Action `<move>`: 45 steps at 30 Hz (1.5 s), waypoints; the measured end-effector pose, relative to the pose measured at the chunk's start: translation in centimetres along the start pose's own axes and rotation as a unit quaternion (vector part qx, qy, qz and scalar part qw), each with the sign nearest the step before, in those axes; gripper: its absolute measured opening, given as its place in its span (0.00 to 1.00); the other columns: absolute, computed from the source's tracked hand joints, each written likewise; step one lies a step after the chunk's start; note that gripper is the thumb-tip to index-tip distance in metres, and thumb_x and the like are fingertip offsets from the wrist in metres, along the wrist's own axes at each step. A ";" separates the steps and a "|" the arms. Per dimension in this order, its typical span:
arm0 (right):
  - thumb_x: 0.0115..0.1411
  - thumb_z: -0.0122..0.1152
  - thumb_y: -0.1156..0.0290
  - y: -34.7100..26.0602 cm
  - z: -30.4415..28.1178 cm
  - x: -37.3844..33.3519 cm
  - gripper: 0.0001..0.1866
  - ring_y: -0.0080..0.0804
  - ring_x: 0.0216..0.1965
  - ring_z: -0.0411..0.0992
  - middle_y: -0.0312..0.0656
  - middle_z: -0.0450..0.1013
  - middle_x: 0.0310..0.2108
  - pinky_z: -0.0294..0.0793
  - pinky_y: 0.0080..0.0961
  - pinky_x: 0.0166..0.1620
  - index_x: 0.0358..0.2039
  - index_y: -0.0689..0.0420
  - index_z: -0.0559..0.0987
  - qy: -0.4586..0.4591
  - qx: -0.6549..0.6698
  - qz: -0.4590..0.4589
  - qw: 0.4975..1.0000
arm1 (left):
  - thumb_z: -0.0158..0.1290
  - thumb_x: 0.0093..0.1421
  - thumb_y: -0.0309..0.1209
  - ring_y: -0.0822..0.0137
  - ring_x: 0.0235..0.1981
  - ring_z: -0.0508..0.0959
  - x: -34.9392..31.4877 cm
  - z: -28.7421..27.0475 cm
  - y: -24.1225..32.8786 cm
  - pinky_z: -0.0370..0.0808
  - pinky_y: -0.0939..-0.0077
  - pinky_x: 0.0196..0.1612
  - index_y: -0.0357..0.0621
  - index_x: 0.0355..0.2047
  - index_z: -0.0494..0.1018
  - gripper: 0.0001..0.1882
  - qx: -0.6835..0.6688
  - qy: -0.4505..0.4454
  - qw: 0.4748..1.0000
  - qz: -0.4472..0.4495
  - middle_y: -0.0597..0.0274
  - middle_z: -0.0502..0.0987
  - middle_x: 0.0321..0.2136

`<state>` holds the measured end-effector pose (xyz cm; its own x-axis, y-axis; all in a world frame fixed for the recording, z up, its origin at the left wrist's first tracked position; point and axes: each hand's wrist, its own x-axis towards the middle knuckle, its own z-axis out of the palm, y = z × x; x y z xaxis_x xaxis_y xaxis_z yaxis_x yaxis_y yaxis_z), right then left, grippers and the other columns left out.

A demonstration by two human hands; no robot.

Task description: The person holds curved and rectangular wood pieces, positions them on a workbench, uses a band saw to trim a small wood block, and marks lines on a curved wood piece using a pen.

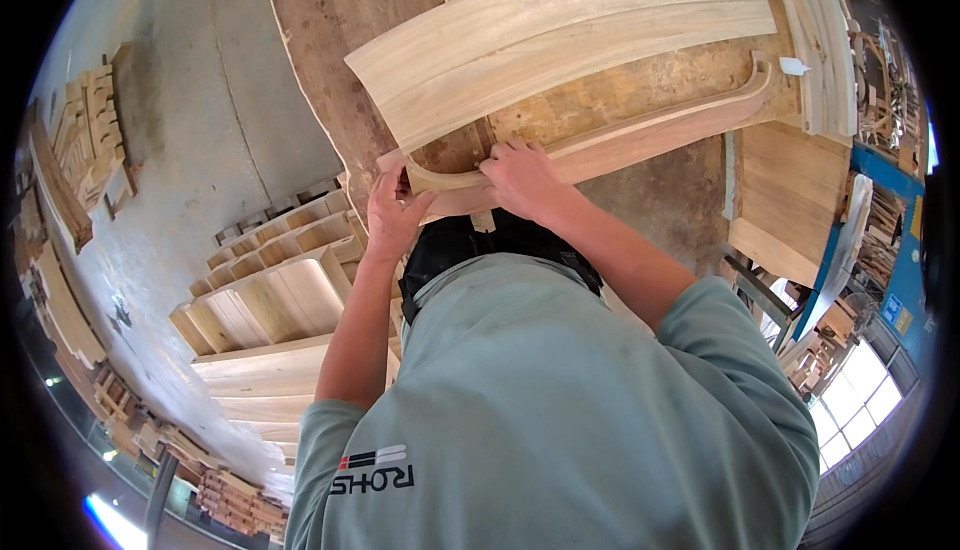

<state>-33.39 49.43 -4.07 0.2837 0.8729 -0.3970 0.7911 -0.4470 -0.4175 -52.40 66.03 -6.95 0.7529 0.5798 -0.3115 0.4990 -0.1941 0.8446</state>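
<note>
- Fingers of the left hand point(393, 212) curl together around the near end of a long curved wooden rail point(600, 145), just left of the frame's centre, pinching it at its hooked tip.
- Fingers of the right hand point(522, 180) lie close together and pressed flat on top of the same rail, just beside the left hand, near the centre of the frame.
- Long axis of the curved wooden rail runs from centre-left up toward the upper right, bowing gently; its far end turns up into a small hook near the right edge of the workbench point(330, 40).
- Above the rail, in the upper middle of the frame, a broad pale curved board point(560, 35) lies on the workbench, arching the same way and well apart from both hands.
- Lower left of the frame holds a stack of curved wooden panels point(270, 300) on the concrete floor point(190, 120).
- More timber offcuts point(85, 140) sit at the far left.
</note>
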 end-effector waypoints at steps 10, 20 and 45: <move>0.51 0.64 0.62 -2.4 1.5 8.0 0.23 0.52 0.53 0.74 0.55 0.77 0.48 0.75 0.42 0.54 0.47 0.59 0.80 -0.225 0.144 -0.033 0.963 | 0.70 0.51 0.31 0.64 0.39 0.79 0.3 0.1 -0.3 0.77 0.71 0.43 0.34 0.59 0.70 0.35 0.015 -0.001 1.000 0.012 0.53 0.78 0.41; 0.54 0.61 0.68 -1.5 1.4 6.3 0.17 0.52 0.52 0.73 0.52 0.76 0.46 0.75 0.41 0.54 0.44 0.59 0.82 -0.176 0.084 -0.047 0.980 | 0.70 0.51 0.31 0.63 0.39 0.79 0.3 -0.2 0.3 0.77 0.70 0.43 0.36 0.57 0.71 0.34 0.040 0.000 0.999 0.015 0.54 0.78 0.42; 0.52 0.66 0.65 3.3 0.1 1.1 0.12 0.46 0.51 0.71 0.43 0.76 0.41 0.75 0.41 0.52 0.37 0.54 0.82 -0.056 0.014 -0.052 0.997 | 0.69 0.50 0.32 0.59 0.40 0.79 0.3 0.1 -0.3 0.77 0.67 0.44 0.34 0.54 0.72 0.32 -0.035 -0.005 0.999 -0.018 0.50 0.78 0.41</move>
<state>-30.51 48.91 -6.00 0.1367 0.8885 -0.4381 0.7979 -0.3609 -0.4829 -52.27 66.22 -7.39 0.7399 0.5772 -0.3455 0.4942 -0.1178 0.8613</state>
